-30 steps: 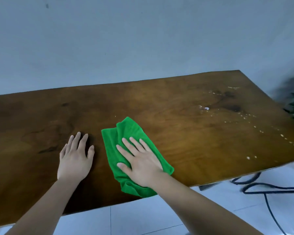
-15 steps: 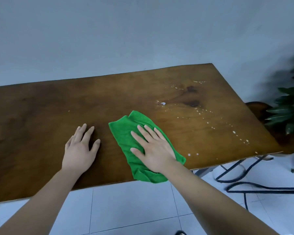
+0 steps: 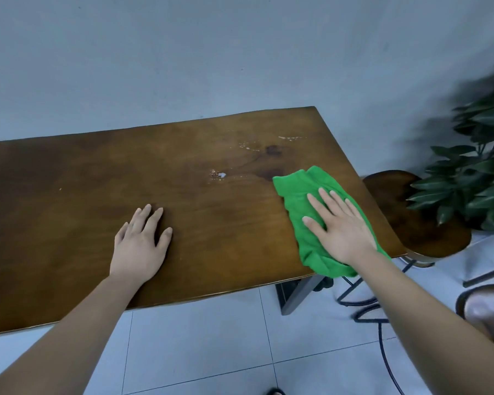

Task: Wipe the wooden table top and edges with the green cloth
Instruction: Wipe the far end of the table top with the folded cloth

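Note:
The wooden table top (image 3: pixel 77 201) fills the left and middle of the view. A green cloth (image 3: pixel 303 192) lies crumpled at the table's right end, its near part hanging over the front edge. My right hand (image 3: pixel 340 226) presses flat on the cloth, fingers spread. My left hand (image 3: pixel 140 243) rests flat on the bare wood near the front edge, holding nothing. White specks (image 3: pixel 220 175) dot the wood left of the cloth, with more specks (image 3: pixel 290 138) toward the far right corner.
A round wooden stool (image 3: pixel 417 223) stands just past the table's right end, with a leafy plant (image 3: pixel 474 172) beyond it. Dark cables (image 3: pixel 382 337) trail over the white tiled floor. A grey wall runs behind the table. A table leg (image 3: pixel 300 295) shows below the front edge.
My right hand has slid the green cloth from the middle of the table to its right end, over the speckled area. The view has shifted right; my left hand stays flat.

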### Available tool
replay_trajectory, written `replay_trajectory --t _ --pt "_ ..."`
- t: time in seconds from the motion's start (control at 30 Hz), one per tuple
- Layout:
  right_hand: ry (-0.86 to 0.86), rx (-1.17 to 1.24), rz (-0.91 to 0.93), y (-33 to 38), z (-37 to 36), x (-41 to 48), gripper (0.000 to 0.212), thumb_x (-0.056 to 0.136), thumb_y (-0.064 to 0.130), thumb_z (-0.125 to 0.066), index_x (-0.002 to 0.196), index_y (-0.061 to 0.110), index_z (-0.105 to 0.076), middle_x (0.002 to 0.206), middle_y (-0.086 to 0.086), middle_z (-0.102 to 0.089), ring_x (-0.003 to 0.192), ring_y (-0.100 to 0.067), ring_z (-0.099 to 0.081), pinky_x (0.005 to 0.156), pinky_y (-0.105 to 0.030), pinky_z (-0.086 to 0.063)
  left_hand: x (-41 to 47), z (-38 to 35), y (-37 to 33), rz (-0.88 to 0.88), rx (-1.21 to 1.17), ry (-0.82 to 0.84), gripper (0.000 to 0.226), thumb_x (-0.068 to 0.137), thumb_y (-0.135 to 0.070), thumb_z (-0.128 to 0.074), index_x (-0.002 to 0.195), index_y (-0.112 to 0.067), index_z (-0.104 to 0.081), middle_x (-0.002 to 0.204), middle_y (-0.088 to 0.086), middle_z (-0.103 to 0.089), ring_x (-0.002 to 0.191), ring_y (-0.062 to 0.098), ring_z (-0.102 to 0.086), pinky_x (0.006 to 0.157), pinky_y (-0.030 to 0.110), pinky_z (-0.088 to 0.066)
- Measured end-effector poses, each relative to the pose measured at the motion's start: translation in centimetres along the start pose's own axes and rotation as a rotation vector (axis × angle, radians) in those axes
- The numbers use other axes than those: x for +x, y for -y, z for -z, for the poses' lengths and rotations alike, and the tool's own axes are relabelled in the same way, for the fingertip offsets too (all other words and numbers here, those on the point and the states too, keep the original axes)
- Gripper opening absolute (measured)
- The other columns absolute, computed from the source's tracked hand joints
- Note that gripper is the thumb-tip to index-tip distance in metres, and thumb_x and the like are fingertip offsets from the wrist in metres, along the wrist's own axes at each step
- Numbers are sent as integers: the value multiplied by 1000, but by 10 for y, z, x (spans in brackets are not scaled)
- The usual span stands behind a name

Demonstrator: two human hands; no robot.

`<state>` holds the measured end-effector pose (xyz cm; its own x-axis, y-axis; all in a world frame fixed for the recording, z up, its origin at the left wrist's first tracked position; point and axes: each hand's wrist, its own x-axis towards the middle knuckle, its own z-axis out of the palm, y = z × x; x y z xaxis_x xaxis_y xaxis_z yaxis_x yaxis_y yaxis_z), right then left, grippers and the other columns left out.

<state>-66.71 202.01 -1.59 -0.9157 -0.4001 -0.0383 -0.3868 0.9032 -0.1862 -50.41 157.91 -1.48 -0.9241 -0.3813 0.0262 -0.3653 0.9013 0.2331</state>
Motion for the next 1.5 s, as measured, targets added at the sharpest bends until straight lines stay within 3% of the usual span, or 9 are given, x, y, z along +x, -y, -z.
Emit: replay_trajectory --t 0.17,0.33,0.53,0.67,0.8,0.9,1.03,1.37,1.5 --pt "-5 -32 -186 -41 11 11 83 104 84 -1 176 43 -3 186 7 3 171 -17 5 138 -45 6 -1 -5 1 3 21 -23 74 111 -70 -19 174 -32 -29 184 -5 -21 171 16 -9 137 48 -11" --pt "-6 -60 -345 23 1 27 92 102 77 12 176 24 9 184 -7 12 171 -30 9 138 -52 2 -2 -4 0 6 33 -21 73 111 -69 -17 175 -34 -26 184 -5 -18 171 16 -7 138 48 -10" --pt "53 -16 -115 169 -25 46 93 97 76 24 171 19 21 178 -13 27 167 -36 22 137 -55 6 -1 -5 0 4 30 -29 74 111 -70 -14 174 -33 -27 184 -6 -18 171 15 -7 138 48 -11" --pt "104 39 115 251 -39 65 88 105 74 5 176 22 8 183 -6 17 170 -30 18 137 -55 4 0 -9 3 0 26 -50 76 109 -71 -13 173 -34 -29 184 -7 -20 171 13 -8 138 47 -13" --pt "170 -15 392 280 -40 97 81 110 73 -9 178 29 -2 186 2 7 171 -22 12 138 -51 1 0 -12 6 -9 42 -60 73 111 -69 -12 173 -33 -30 184 -7 -21 171 14 -10 138 48 -14" --pt "189 -37 548 263 -37 122 81 107 79 -8 177 37 -4 186 8 4 171 -17 9 138 -47 1 0 -14 7 -8 40 -70 73 112 -69 -13 172 -34 -31 183 -8 -22 171 13 -10 138 47 -15" --pt "159 -67 534 214 -26 155 84 103 84 4 175 43 -1 184 7 7 171 -19 5 137 -48 2 2 -14 7 9 38 -74 72 110 -70 -15 172 -36 -31 183 -10 -22 170 10 -9 137 46 -14" --pt "69 -49 15 18 26 226 83 106 82 -6 177 39 -4 185 4 4 171 -20 2 138 -47 -2 3 -12 4 34 40 -52 74 110 -72 -12 173 -38 -29 183 -11 -19 170 10 -8 136 42 -9" --pt "83 -43 -163 -7 33 238 83 108 78 -9 178 35 -2 186 1 6 172 -23 4 138 -49 -1 4 -12 4 36 50 -38 74 110 -73 -11 173 -38 -26 184 -12 -17 170 10 -6 135 39 -4"
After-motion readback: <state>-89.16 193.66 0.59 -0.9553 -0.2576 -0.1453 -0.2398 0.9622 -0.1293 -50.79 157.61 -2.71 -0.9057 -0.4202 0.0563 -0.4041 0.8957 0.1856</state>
